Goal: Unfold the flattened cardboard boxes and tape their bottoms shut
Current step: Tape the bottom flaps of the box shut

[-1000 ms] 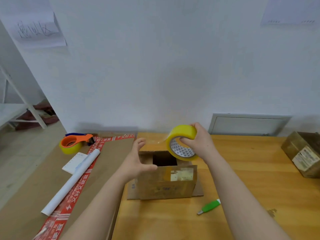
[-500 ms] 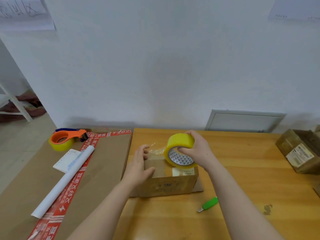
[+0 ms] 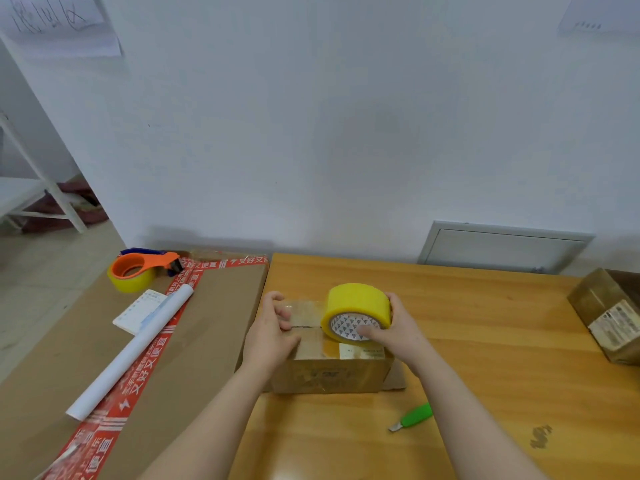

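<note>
Chg vs 1 s ago: cardboard box (image 3: 329, 372) top was gaping w/ a dark hole, now flaps lie shut. Tape roll (image 3: 356, 306) was in the air, now sits on the box top.
Chg vs 0.5 s ago: roll further toward 3 o'clock, more tape strip (image 3: 304, 311) paid out across the top.
Box pos: on wood table (image 3: 485, 341), near its 9 o'clock edge, in front of the person.
Box axis: long axis 9–3 o'clock; flap seam runs the same way, closed face up.
Roll: stands on its rim at 3 o'clock end of the top, core hole faces 6 o'clock.
L hand: left hand (image 3: 273, 330) at 9 o'clock end, fingers curled on the strip's free end, pinning it to the box.
R hand: right hand (image 3: 398, 330) grips the roll, thumb at the core, fingers over the far rim.
Knife: green knife (image 3: 414, 416) on the table at 5 o'clock of box, apart from it.
Dispenser: orange tape dispenser (image 3: 138, 271) at 10 o'clock, on flat cardboard sheet (image 3: 214, 323).
</note>
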